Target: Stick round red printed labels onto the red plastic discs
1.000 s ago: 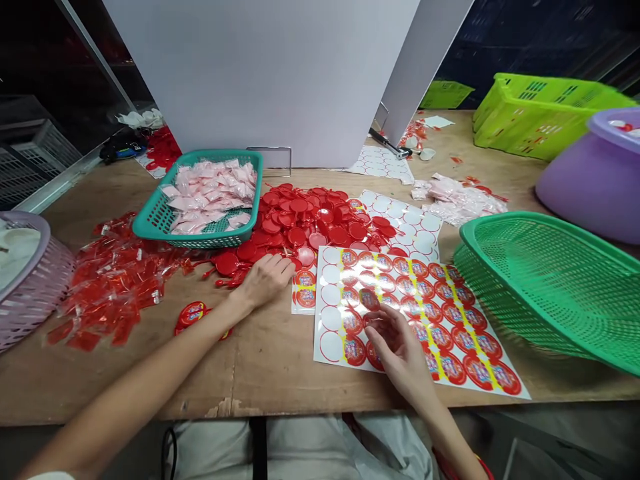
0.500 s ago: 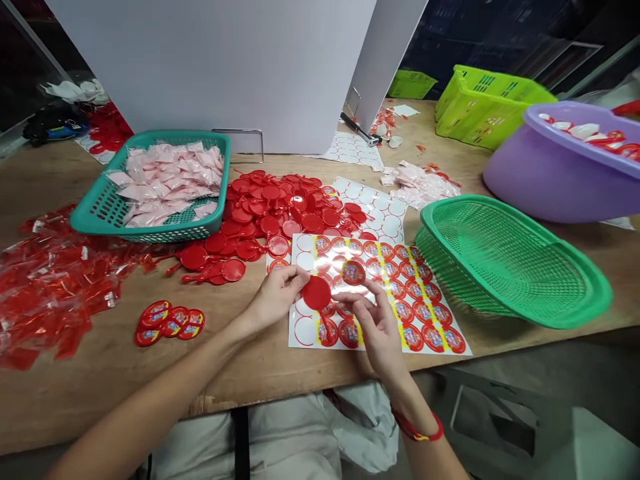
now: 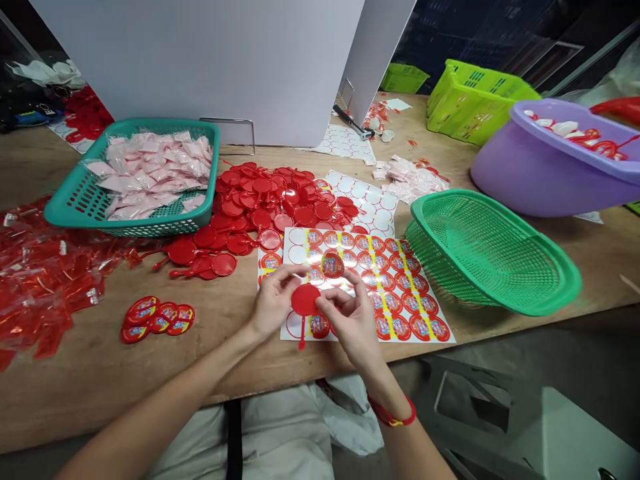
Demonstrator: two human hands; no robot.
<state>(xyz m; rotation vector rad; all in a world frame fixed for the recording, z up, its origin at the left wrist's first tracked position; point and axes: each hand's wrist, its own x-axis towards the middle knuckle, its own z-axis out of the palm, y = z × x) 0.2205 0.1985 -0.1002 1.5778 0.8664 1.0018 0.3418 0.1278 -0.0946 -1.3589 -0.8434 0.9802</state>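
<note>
My left hand [image 3: 273, 303] grips the left edge of a flat red plastic disc [image 3: 305, 300] with a thin stem hanging from it. On the index fingertip of my right hand [image 3: 353, 317] sits a round printed sticker [image 3: 332, 265], just above the disc. My right thumb touches the disc's right edge. Below both hands lies a sticker sheet [image 3: 395, 287] with rows of round red labels and bare circles along its left side. A heap of red discs [image 3: 260, 200] lies behind the hands. Several labelled discs [image 3: 159, 317] are grouped to the left.
A teal basket [image 3: 55, 210] of small pinkish packets stands at the back left, beside red plastic wrappers [image 3: 45, 287]. On the right are a green basket [image 3: 545, 300], a purple tub [image 3: 530, 173] and a lime crate [image 3: 455, 113]. A white panel [image 3: 200, 60] stands behind.
The disc has turned so its stem points straight down. My right thumb has come onto its right edge, and the sticker on my index fingertip has moved in above the disc. The view has shifted slightly.
</note>
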